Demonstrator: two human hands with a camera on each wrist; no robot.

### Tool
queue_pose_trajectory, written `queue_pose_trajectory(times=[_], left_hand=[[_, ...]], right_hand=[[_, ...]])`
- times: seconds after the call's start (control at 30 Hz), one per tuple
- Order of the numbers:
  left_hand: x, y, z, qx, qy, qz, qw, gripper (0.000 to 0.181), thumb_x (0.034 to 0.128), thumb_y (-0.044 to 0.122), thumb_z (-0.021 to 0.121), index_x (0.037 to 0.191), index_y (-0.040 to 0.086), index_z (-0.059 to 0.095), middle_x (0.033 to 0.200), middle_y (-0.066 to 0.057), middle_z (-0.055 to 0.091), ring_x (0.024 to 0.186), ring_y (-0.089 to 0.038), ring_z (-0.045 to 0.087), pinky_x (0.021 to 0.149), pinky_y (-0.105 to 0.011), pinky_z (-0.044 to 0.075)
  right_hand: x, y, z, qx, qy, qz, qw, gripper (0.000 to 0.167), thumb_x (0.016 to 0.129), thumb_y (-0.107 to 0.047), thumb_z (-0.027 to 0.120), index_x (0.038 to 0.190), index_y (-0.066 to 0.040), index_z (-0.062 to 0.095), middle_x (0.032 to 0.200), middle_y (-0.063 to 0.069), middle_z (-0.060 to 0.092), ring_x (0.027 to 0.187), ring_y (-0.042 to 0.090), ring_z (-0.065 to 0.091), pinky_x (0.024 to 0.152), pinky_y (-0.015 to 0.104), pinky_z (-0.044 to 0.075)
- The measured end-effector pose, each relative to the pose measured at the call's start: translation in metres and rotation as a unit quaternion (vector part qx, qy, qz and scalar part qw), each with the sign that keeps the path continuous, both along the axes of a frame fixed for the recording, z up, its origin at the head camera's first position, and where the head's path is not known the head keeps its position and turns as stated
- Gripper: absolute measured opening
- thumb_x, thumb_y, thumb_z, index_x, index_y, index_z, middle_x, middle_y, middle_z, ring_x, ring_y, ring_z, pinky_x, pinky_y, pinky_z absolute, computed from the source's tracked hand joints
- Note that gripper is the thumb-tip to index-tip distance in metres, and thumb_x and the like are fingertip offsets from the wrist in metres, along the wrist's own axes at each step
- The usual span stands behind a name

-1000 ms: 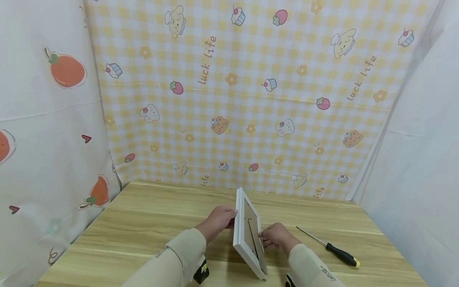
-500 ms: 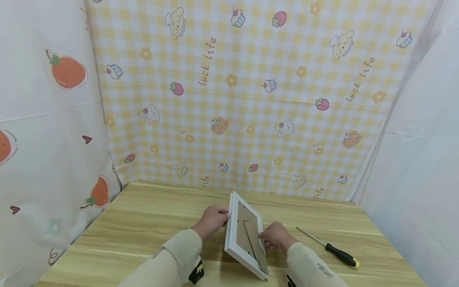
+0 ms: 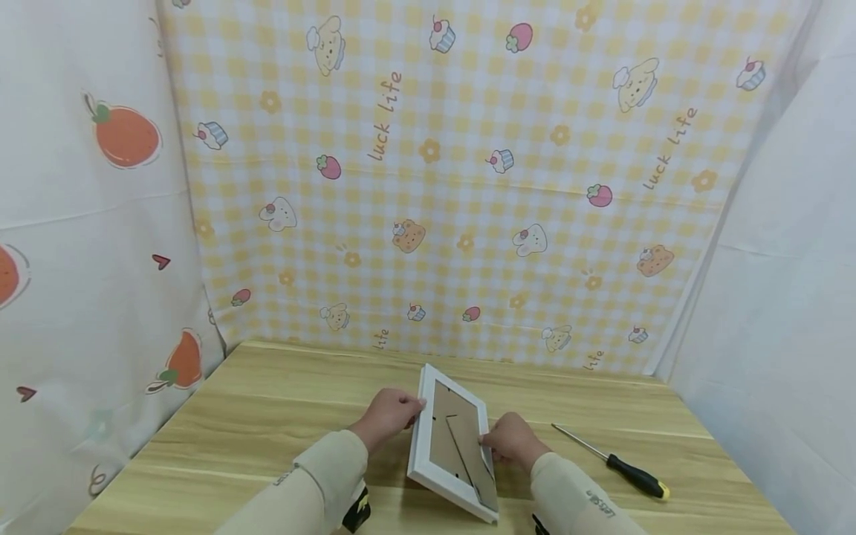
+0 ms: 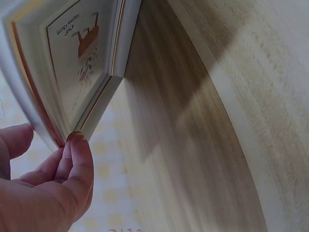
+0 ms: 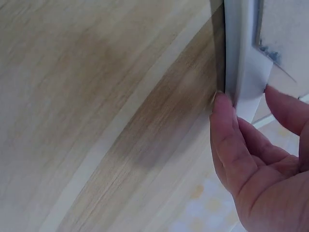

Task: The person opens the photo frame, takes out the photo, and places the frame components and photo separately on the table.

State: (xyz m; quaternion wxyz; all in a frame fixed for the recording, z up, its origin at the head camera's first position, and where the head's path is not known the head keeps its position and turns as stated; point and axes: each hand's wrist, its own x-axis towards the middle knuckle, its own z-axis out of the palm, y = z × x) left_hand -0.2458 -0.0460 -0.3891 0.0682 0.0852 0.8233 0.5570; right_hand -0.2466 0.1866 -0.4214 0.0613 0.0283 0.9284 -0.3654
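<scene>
Tilted over the table, a white picture frame [image 3: 424, 446] turns its brown backing board [image 3: 444, 446] up in the head view. Several small dark tabs and a slanted stand flap show on that board. My left hand [image 3: 390, 416] pinches the frame's left edge between thumb and fingers. In the left wrist view, a printed insert [image 4: 79, 58] marked 4"x6" faces out from the frame's front side, beyond the fingers [image 4: 79, 164]. My right hand [image 3: 511, 438] grips the right edge, its thumb on the back and its fingers [image 5: 227, 140] along the front.
A screwdriver [image 3: 635, 475] with a black and yellow handle lies on the wooden table [image 3: 281, 401], right of my right hand. A yellow checked cloth [image 3: 428, 186] hangs behind the table. White cloths hang at both sides.
The frame has tipped over to the left, from nearly edge-on to showing more of its back. My left hand has moved left and slightly down with it; my right hand stays nearly in place.
</scene>
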Motion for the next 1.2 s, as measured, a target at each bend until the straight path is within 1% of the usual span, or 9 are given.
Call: queue_pose_trajectory(times=[0.1, 0.2, 0.37, 0.47, 0.67, 0.83, 0.97, 1.07, 1.2], left_hand=[[0.0, 0.0, -0.001, -0.001, -0.002, -0.001, 1.0, 0.041, 0.0972, 0.018, 0.055, 0.059, 0.009, 0.044, 0.054, 0.002, 0.041, 0.054, -0.012, 0.036, 0.055, -0.026, 0.032], [0.0, 0.0, -0.004, -0.008, -0.006, 0.004, 0.9999, 0.038, 0.0966, 0.017, 0.056, 0.06, 0.008, 0.047, 0.057, 0.0, 0.045, 0.056, -0.013, 0.04, 0.056, -0.026, 0.034], [0.0, 0.0, -0.008, -0.04, -0.013, 0.014, 0.999, 0.033, 0.0954, 0.015, 0.058, 0.064, 0.005, 0.055, 0.061, -0.002, 0.051, 0.06, -0.014, 0.046, 0.059, -0.026, 0.039], [0.0, 0.0, -0.01, -0.058, -0.012, 0.014, 0.9982, 0.034, 0.0948, 0.014, 0.058, 0.062, 0.004, 0.055, 0.058, -0.001, 0.05, 0.058, -0.013, 0.045, 0.058, -0.025, 0.038], [0.001, 0.0, -0.014, -0.092, 0.001, -0.004, 0.9957, 0.04, 0.0916, 0.008, 0.059, 0.054, 0.007, 0.045, 0.053, 0.0, 0.047, 0.053, -0.012, 0.04, 0.054, -0.024, 0.035], [0.003, 0.0, -0.018, -0.108, 0.011, -0.009, 0.994, 0.038, 0.0899, 0.004, 0.06, 0.054, 0.006, 0.047, 0.053, 0.001, 0.047, 0.053, -0.011, 0.042, 0.053, -0.023, 0.036], [0.005, 0.003, -0.022, -0.14, 0.008, -0.009, 0.99, 0.043, 0.0893, 0.003, 0.059, 0.052, 0.012, 0.039, 0.051, 0.004, 0.037, 0.048, -0.009, 0.035, 0.048, -0.021, 0.032], [0.006, 0.004, -0.025, -0.171, 0.005, -0.012, 0.9852, 0.048, 0.0892, 0.002, 0.06, 0.051, 0.014, 0.033, 0.049, 0.006, 0.03, 0.046, -0.008, 0.03, 0.045, -0.02, 0.027], [0.007, 0.004, -0.029, -0.203, 0.019, -0.02, 0.9788, 0.051, 0.0886, 0.003, 0.062, 0.05, 0.014, 0.032, 0.048, 0.006, 0.029, 0.046, -0.009, 0.03, 0.046, -0.02, 0.027]], right_hand=[[0.003, 0.002, 0.003, -0.014, -0.015, 0.0, 0.9998, 0.021, 0.082, -0.007, 0.073, 0.065, -0.001, 0.063, 0.057, 0.002, 0.057, 0.052, 0.011, 0.049, 0.048, 0.022, 0.041], [0.005, 0.004, 0.006, -0.021, -0.028, 0.004, 0.9994, 0.016, 0.082, -0.006, 0.073, 0.07, 0.002, 0.067, 0.059, 0.003, 0.06, 0.054, 0.011, 0.053, 0.05, 0.023, 0.046], [0.006, 0.006, 0.005, -0.012, -0.034, 0.006, 0.9993, 0.016, 0.082, -0.006, 0.074, 0.07, 0.003, 0.067, 0.058, 0.004, 0.061, 0.054, 0.012, 0.058, 0.053, 0.026, 0.051], [0.007, 0.007, 0.006, -0.008, -0.033, 0.007, 0.9994, 0.018, 0.082, -0.006, 0.074, 0.068, 0.002, 0.066, 0.057, 0.003, 0.06, 0.053, 0.011, 0.056, 0.052, 0.026, 0.05], [0.007, 0.008, 0.005, -0.011, -0.034, 0.001, 0.9993, 0.02, 0.081, -0.005, 0.074, 0.064, 0.0, 0.064, 0.055, 0.002, 0.056, 0.051, 0.01, 0.051, 0.049, 0.023, 0.047], [0.006, 0.012, 0.001, 0.005, -0.034, 0.005, 0.9994, 0.018, 0.081, -0.005, 0.074, 0.067, 0.0, 0.064, 0.056, 0.002, 0.058, 0.052, 0.01, 0.053, 0.051, 0.023, 0.05], [0.007, 0.014, -0.001, 0.012, -0.039, 0.01, 0.9991, 0.016, 0.082, -0.007, 0.073, 0.069, -0.001, 0.065, 0.059, 0.002, 0.06, 0.054, 0.011, 0.056, 0.053, 0.025, 0.051], [0.008, 0.015, -0.002, 0.014, -0.041, 0.012, 0.999, 0.016, 0.083, -0.007, 0.073, 0.071, -0.001, 0.066, 0.059, 0.003, 0.06, 0.055, 0.011, 0.056, 0.053, 0.025, 0.051], [0.01, 0.014, -0.002, 0.018, -0.032, 0.019, 0.9991, 0.018, 0.083, -0.009, 0.074, 0.069, -0.001, 0.065, 0.058, 0.002, 0.059, 0.054, 0.011, 0.056, 0.052, 0.026, 0.051]])
